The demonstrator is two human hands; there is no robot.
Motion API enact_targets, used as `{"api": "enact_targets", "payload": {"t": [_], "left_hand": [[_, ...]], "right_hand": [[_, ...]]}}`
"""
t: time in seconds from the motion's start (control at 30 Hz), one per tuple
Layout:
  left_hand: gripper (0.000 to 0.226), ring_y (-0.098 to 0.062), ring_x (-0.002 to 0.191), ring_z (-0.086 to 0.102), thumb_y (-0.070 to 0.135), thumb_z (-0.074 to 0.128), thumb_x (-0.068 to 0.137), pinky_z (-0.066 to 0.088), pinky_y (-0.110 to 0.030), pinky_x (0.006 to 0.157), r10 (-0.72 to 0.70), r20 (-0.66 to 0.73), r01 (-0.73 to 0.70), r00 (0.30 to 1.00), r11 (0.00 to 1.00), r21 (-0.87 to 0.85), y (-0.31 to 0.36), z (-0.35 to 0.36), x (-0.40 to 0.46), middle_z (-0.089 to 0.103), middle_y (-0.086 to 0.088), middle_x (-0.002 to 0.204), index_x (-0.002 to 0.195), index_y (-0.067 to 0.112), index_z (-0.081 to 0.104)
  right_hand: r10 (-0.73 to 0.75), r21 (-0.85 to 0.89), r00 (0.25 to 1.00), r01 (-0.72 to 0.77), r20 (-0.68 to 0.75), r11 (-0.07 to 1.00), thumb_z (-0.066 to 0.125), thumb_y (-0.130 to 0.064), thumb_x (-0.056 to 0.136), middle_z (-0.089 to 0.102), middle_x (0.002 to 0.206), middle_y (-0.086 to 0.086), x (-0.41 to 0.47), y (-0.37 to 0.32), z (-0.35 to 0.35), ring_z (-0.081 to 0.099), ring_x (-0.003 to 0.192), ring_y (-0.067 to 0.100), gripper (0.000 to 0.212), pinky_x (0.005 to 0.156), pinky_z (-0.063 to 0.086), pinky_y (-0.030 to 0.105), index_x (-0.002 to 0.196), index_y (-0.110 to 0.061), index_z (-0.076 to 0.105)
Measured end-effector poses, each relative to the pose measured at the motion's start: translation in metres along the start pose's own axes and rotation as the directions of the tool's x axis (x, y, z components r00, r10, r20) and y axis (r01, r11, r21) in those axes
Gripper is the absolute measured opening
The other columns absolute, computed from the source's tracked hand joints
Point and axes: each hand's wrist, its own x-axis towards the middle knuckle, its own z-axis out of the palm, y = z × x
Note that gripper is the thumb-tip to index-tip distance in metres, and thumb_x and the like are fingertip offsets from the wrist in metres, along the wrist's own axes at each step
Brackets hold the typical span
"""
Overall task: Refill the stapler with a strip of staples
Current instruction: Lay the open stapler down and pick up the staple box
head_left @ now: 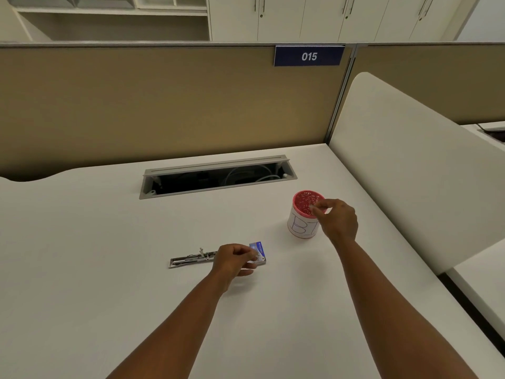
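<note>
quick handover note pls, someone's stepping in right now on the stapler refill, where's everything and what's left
Left hand: on the desk, fingers closed on the small blue staple box, which lies at the right end of the stapler.
Right hand: over the pink cup, fingertips pinched at its rim; whether they hold anything is too small to tell.
Stapler: flat on the desk, opened out, metal channel exposed, left of the box.
Done: stapler looks open and the box is at hand.
Left: no strip is visible in the channel. Take a strip out, lay it in, close the stapler.
</note>
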Motion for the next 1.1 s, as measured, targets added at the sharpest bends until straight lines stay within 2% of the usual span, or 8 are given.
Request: {"api": "enact_targets", "payload": {"t": [0.1, 0.17, 0.3, 0.77, 0.87, 0.97, 1.03, 1.1], "left_hand": [[0.018, -0.003, 0.042, 0.061, 0.003, 0.059, 0.085, 0.053, -0.015, 0.046, -0.064, -0.011, 0.064, 0.998, 0.996, 0.061, -0.012, -0.008, -0.001, 0.064, -0.005, 0.07, 0.07, 0.012, 0.063], [0.018, -0.007, 0.049, 0.061, 0.003, 0.058, 0.086, 0.053, -0.016, 0.047, -0.116, 0.0, 0.116, 0.993, 0.99, 0.075, -0.019, -0.011, -0.002, 0.064, -0.006, 0.072, 0.071, 0.011, 0.063], [0.019, -0.013, 0.058, 0.058, 0.003, 0.057, 0.086, 0.052, -0.019, 0.047, -0.202, -0.022, 0.202, 0.979, 0.979, 0.011, -0.028, -0.017, -0.005, 0.063, -0.007, 0.071, 0.07, 0.01, 0.063], [0.019, -0.011, 0.052, 0.057, 0.0, 0.058, 0.086, 0.052, -0.018, 0.045, -0.22, -0.046, 0.22, 0.974, 0.975, -0.014, -0.03, -0.02, -0.013, 0.063, -0.008, 0.069, 0.069, 0.008, 0.063], [0.019, -0.014, 0.059, 0.058, 0.0, 0.058, 0.086, 0.053, -0.019, 0.046, -0.217, -0.05, 0.216, 0.975, 0.976, -0.018, -0.031, -0.023, -0.014, 0.063, -0.009, 0.071, 0.069, 0.008, 0.063], [0.018, -0.016, 0.061, 0.059, 0.0, 0.058, 0.086, 0.054, -0.02, 0.045, -0.215, -0.054, 0.212, 0.975, 0.976, -0.044, -0.033, -0.025, -0.016, 0.063, -0.01, 0.071, 0.07, 0.007, 0.063], [0.018, -0.017, 0.062, 0.059, 0.0, 0.057, 0.086, 0.055, -0.022, 0.046, -0.205, -0.054, 0.202, 0.977, 0.977, -0.062, -0.032, -0.028, -0.018, 0.063, -0.011, 0.072, 0.07, 0.007, 0.063], [0.019, -0.018, 0.063, 0.06, 0.0, 0.056, 0.086, 0.056, -0.022, 0.046, -0.187, -0.059, 0.182, 0.981, 0.98, -0.081, -0.031, -0.031, -0.019, 0.062, -0.011, 0.072, 0.07, 0.007, 0.063]], "right_hand": [[0.023, -0.036, 0.999, -0.021, 0.049, 0.999, 0.07, -0.027, 0.078, 0.068, 0.105, 0.013, 0.004, 0.003, 0.0, 0.062, 0.095, 0.031, 0.021, 0.077, 0.047, 0.036, 0.092, -0.012, 0.071], [0.031, -0.046, 0.996, -0.028, 0.078, 0.999, 0.069, -0.026, 0.079, 0.068, 0.107, 0.014, 0.006, 0.002, 0.001, 0.061, 0.097, 0.031, 0.022, 0.078, 0.048, 0.036, 0.095, -0.012, 0.071], [0.065, -0.024, 0.993, -0.063, 0.101, 0.998, 0.067, -0.021, 0.08, 0.068, 0.109, 0.014, 0.007, 0.0, 0.002, 0.061, 0.099, 0.032, 0.02, 0.08, 0.047, 0.035, 0.098, -0.012, 0.071], [0.064, -0.008, 0.995, -0.064, 0.07, 0.998, 0.062, -0.017, 0.084, 0.068, 0.112, 0.017, 0.005, -0.002, 0.002, 0.061, 0.101, 0.034, 0.02, 0.086, 0.049, 0.038, 0.101, -0.011, 0.07], [-0.006, 0.054, 0.998, 0.01, -0.067, 0.998, 0.059, -0.014, 0.084, 0.069, 0.107, 0.017, -0.003, -0.01, 0.001, 0.062, 0.097, 0.034, 0.017, 0.082, 0.048, 0.038, 0.096, -0.012, 0.071], [-0.144, 0.075, 0.978, 0.157, -0.154, 0.985, 0.061, -0.011, 0.081, 0.07, 0.102, 0.015, -0.023, -0.021, 0.007, 0.063, 0.093, 0.033, 0.015, 0.079, 0.048, 0.033, 0.092, -0.011, 0.071], [-0.255, 0.108, 0.957, 0.271, -0.137, 0.957, 0.063, -0.007, 0.079, 0.071, 0.096, 0.014, -0.042, -0.025, 0.021, 0.064, 0.083, 0.028, 0.013, 0.075, 0.046, 0.027, 0.089, -0.009, 0.071], [-0.272, 0.146, 0.961, 0.275, -0.042, 0.95, 0.063, -0.005, 0.079, 0.072, 0.089, 0.012, -0.062, -0.024, 0.038, 0.062, 0.072, 0.021, 0.012, 0.071, 0.045, 0.025, 0.087, -0.009, 0.071]]}}
